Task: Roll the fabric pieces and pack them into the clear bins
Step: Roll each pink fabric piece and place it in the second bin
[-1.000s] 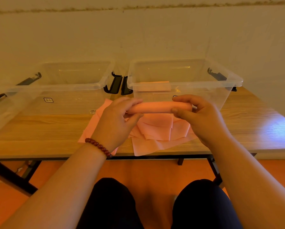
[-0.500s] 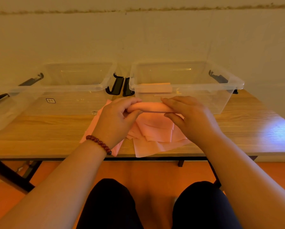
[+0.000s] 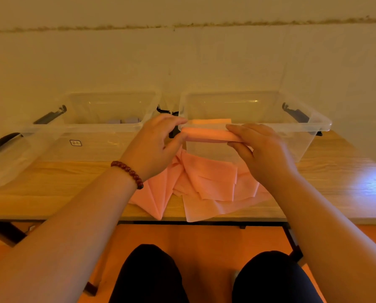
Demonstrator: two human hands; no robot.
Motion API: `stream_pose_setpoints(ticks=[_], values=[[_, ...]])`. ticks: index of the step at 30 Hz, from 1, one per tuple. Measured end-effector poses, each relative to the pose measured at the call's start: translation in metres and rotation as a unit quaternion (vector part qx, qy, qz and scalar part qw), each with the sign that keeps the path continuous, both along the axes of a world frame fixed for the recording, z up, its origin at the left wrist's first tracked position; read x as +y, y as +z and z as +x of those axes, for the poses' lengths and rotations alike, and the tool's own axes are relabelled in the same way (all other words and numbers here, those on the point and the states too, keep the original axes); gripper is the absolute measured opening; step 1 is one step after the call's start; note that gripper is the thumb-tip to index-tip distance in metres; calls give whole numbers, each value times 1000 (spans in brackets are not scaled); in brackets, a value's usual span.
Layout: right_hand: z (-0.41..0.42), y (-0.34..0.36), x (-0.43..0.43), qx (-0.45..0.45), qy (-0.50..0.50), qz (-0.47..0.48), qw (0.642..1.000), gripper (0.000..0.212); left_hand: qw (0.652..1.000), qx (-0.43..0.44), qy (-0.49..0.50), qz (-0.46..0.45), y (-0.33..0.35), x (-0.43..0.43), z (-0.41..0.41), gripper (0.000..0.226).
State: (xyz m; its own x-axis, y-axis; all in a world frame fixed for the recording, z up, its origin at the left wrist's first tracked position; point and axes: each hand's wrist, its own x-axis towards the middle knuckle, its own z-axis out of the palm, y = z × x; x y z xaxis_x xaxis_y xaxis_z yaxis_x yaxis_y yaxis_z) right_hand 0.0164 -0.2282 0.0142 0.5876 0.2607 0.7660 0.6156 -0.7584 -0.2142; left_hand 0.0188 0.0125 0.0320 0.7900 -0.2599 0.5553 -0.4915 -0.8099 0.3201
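Now, over the rim with it

Beneath the grip lie loose fabric pieces (image 3: pixel 208 182). The left hand (image 3: pixel 152 147) and right hand (image 3: pixel 263 154) pinch the fabric roll (image 3: pixel 206 135) by its ends at the rim of the right bin (image 3: pixel 291 124). Best hold both ends tight, lowering it beside the packed roll (image 3: pixel 211 121) just beyond. The right fingers (image 3: pixel 243 129) hide one end.

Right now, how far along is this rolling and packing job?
Done: one pink piece already lies inside the right bin. In hand: the left hand and right hand hold a rolled piece at that bin's near rim, not yet dropped in. Left: several flat pink pieces lie unrolled on the table.
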Motion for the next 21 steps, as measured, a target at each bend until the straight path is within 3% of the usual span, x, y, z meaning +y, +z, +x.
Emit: stream_pose_setpoints(ticks=[8, 21], values=[[34, 23, 2, 33, -7, -1, 999, 32, 998, 44, 20, 26, 15, 4, 38, 34], [91, 69, 9, 206, -56, -53, 976, 28, 987, 130, 45, 84, 27, 2, 94, 37]])
